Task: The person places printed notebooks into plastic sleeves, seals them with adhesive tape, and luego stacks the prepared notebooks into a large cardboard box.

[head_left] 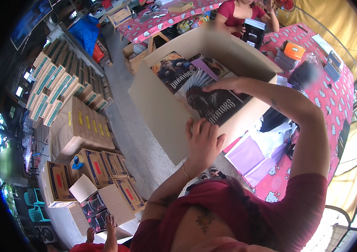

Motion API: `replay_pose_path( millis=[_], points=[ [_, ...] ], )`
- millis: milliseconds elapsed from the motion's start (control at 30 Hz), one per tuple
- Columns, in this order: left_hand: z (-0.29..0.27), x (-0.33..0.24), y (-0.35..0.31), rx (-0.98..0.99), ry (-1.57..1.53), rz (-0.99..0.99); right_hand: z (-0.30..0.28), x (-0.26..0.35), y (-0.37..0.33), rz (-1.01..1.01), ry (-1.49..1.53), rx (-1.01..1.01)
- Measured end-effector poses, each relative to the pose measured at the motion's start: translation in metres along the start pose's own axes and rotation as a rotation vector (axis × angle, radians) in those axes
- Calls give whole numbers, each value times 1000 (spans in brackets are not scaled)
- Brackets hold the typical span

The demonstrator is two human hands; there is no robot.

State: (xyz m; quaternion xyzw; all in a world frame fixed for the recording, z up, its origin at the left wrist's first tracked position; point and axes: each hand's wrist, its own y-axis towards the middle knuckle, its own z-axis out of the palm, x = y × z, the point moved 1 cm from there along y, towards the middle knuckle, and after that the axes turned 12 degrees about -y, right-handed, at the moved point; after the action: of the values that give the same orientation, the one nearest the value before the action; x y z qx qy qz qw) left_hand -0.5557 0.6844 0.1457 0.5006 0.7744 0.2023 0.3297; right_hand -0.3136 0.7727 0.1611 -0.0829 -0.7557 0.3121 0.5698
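Note:
A large open cardboard box (161, 113) is in front of me, with dark glossy packs inside. One pack pictures a fighter (172, 69); nearer lies a tilted pack with a feather headdress (203, 94). My right hand (229, 85) reaches over the box's right side and grips the upper edge of the headdress pack; some of its fingers are hidden. Spread fingers of my left hand (203, 140) rest over the box's near rim, by the lower corner of that pack. A strip of purple (203, 68) shows between the packs.
Stacked cartons (56, 88) and brown parcels (75, 126) line the left. Below, a co-worker's hands (109, 227) touch an open carton (119, 206). Another person (241, 14) holds a dark pack at the pink-covered table (334, 96). Purple sheets (252, 159) lie at right.

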Motion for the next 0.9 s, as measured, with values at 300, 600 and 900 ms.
replay_pose_path(
  millis=[300,600,900],
  points=[
    [-44,18,9,30,-613,-133,-49,104,-105,-293,-971,-706],
    [-53,51,122,76,-1836,-433,19,51,-187,-569,439,-667],
    [-45,-4,108,262,-1494,-459,138,-63,-185,-734,1085,-714]
  ],
)
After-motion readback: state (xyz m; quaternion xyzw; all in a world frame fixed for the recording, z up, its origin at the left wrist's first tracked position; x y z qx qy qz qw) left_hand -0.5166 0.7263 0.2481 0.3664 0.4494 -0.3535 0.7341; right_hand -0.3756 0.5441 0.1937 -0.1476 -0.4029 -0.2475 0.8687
